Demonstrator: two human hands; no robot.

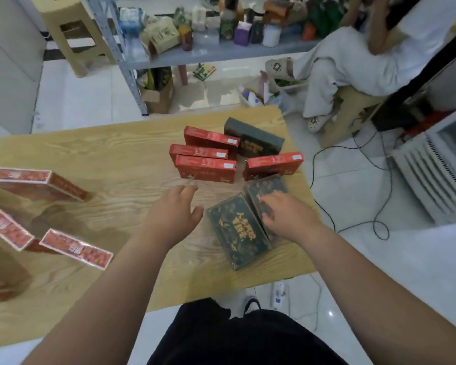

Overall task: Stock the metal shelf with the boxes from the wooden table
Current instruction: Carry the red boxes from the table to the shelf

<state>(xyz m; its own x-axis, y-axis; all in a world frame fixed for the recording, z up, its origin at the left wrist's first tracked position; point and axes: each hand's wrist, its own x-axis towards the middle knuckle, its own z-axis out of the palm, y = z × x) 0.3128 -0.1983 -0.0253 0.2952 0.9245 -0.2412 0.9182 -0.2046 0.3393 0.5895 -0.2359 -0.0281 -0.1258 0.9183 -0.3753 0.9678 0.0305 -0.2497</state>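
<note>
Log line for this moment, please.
phase: pickup | left hand: open, empty, over wooden table | right hand: on dark green box, grip unclear | metal shelf: beyond table

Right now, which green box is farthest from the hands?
The green box at the table's far edge, behind the red boxes; the other two are by the right hand.

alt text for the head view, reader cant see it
A person's right hand touches one of two dark green boxes near the right edge of the wooden table, the left hand open beside them. Red boxes stand behind them, more at the left; a stocked metal shelf stands beyond.
</note>
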